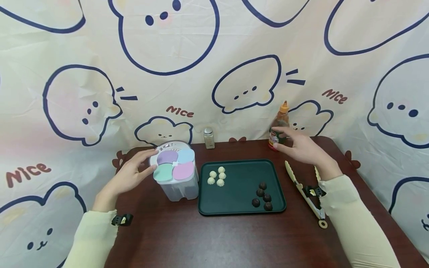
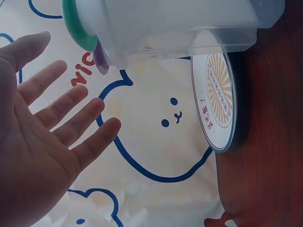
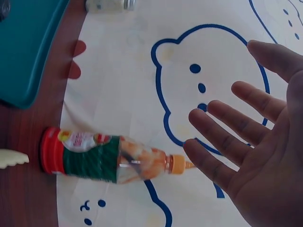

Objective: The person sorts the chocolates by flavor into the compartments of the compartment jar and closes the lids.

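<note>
My left hand (image 1: 129,176) hovers at the left side of a clear container (image 1: 181,190) whose lid has purple, blue, green and pink flaps. In the left wrist view its fingers (image 2: 97,142) are spread, with a gap to the container. Over on the right, my right hand (image 1: 301,147) is raised near a squeeze sauce bottle (image 1: 283,119) with an orange nozzle cap and a red base. The right wrist view shows the fingers (image 3: 222,127) extended, holding nothing, close to the nozzle. The bottle (image 3: 90,153) stands upright by the wall cloth.
A round white plate (image 2: 220,94) lies behind the container. On the dark green tray (image 1: 238,186) sit several white balls (image 1: 222,175) and several dark brown balls (image 1: 260,192). Tongs (image 1: 310,199) lie below my right hand. A small glass shaker (image 1: 209,138) stands at the back edge.
</note>
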A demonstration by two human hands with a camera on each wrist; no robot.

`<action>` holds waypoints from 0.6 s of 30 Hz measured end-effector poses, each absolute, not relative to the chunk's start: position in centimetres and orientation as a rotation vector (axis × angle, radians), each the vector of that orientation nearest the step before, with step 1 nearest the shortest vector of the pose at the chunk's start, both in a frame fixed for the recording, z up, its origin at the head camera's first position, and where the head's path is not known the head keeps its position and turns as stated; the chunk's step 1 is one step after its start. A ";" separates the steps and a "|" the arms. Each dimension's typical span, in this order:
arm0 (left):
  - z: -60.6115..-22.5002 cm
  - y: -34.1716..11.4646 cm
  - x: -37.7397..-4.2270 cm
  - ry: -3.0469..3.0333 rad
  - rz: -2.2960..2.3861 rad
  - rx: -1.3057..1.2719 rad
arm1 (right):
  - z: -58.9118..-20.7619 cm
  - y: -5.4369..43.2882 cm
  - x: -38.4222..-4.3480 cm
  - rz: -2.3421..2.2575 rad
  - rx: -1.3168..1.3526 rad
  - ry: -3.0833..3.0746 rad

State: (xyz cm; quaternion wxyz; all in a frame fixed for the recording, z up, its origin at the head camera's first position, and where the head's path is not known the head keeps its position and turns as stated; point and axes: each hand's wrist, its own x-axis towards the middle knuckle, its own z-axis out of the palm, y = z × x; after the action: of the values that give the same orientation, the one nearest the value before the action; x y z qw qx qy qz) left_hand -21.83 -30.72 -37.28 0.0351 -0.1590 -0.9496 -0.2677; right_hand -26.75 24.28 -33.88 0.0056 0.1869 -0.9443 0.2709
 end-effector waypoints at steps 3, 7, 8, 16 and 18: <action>-37.4 -30.6 -21.8 -2.911 -0.837 -0.508 | -34.3 23.7 -26.8 0.881 0.615 -2.932; -37.8 -30.4 -21.8 -2.906 -0.857 -0.531 | -34.8 22.8 -26.9 0.907 0.689 -2.901; -37.9 -30.4 -21.7 -2.906 -0.861 -0.534 | -34.9 22.6 -26.9 0.916 0.704 -2.897; -38.3 -30.2 -21.6 -2.864 -0.886 -0.592 | -35.8 21.0 -27.1 0.991 0.803 -2.867; -38.4 -30.2 -21.6 -2.850 -0.886 -0.611 | -35.8 20.5 -27.0 1.006 0.828 -2.855</action>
State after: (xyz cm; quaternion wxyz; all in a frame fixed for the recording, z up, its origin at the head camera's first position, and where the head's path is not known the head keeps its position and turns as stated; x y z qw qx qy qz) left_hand -21.61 -30.15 -38.42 0.0474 -0.2004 -0.9344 -0.2906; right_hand -27.00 20.53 -35.84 0.0017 0.2638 -0.9097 0.3206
